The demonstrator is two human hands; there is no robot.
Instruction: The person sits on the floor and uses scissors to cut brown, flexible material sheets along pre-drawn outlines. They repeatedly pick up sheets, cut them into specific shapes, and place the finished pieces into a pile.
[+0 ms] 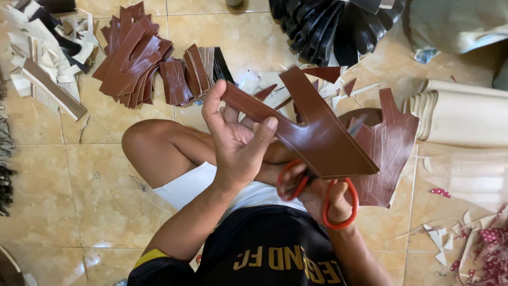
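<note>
My left hand (238, 140) holds up a brown Y-shaped leather piece (312, 132) by its left arm, thumb and fingers pinching it. My right hand (323, 196) is mostly hidden under that piece and grips red-handled scissors (338, 204), fingers through the loops. A larger brown leather sheet (389, 148) with cut outlines lies under and to the right of the scissors. I sit cross-legged on a tiled floor, my bare knee (159, 145) to the left.
A pile of cut brown pieces (140, 58) lies at the upper left, cream and brown offcuts (45, 47) beyond it. Black pieces (330, 26) fan out at the top. Cream sheets (465, 116) lie at right, red dotted scraps (489, 249) at lower right.
</note>
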